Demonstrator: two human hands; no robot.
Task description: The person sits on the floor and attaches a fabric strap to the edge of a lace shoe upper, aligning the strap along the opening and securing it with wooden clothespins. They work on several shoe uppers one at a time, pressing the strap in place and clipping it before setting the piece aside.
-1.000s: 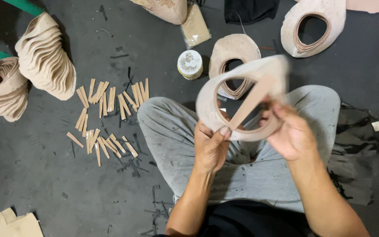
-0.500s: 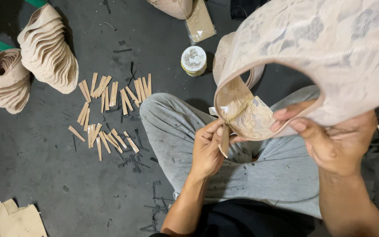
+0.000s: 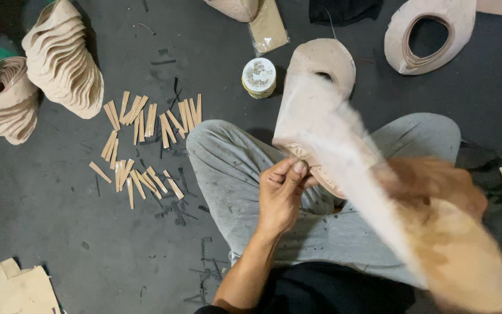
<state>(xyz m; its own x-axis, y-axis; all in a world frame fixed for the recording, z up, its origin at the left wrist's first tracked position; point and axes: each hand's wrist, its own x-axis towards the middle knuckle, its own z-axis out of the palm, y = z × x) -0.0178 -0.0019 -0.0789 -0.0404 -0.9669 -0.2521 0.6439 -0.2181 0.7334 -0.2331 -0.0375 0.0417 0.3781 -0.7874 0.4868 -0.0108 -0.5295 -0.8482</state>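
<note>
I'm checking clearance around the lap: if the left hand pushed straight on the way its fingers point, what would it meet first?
The left hand points up-right and already pinches the beige cut-out piece; that comes first. Beyond it, probably the stacked pieces, though depth is unclear.

Floor point(image 3: 59, 221): dark grey, w/ black scraps and scuffs. Trousers point(image 3: 233, 168): light grey, small dark specks. Shirt point(image 3: 332, 291): black. Beige piece point(image 3: 315, 128) over the trousers: pale tan, blurred. Behind it another beige ring piece point(image 3: 323, 58), same tan. Left of the trousers, sticks point(image 3: 146, 139): light wood colour, plain. Further left, two stacks of shaped pieces point(image 3: 59, 61): tan, paler edges. Jar point(image 3: 259, 77) just beyond the trousers: white lid w/ grey marks, yellow-green rim. Cardboard bits point(image 3: 18, 288), near left of the trousers: tan. Cloth point(image 3: 344, 10) far beyond: black.
</note>
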